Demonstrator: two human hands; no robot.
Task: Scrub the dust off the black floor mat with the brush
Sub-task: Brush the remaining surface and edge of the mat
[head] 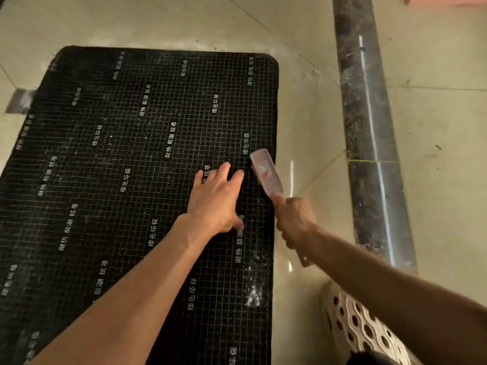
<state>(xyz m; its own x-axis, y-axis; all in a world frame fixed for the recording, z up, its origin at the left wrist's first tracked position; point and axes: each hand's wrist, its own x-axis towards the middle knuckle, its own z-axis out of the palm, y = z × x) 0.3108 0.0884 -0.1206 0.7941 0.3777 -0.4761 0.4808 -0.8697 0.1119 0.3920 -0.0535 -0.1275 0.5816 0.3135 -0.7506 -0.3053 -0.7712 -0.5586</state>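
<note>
On the floor in front of me, my left hand lies flat on the black floor mat, fingers straight and spread, palm down, near the mat's right edge. My right hand is curled tight around the handle of the brush, whose pale translucent back faces up and carries a red-and-white label; the brush head sits on the mat's right edge, just beside my left fingertips, angled away from me. Both forearms reach forward from the bottom of the view. The mat is a long rectangle with rounded corners, covered in a fine grid and rows of white printed characters, and it lies on glossy beige floor tiles. Whitish dust clings in patches along the mat's right side, closer to me than the brush. To the right of the mat, a dark marble strip runs across the floor, with a thin yellow string lying over it. At the lower right, under my right forearm, sits a white perforated basket.
</note>
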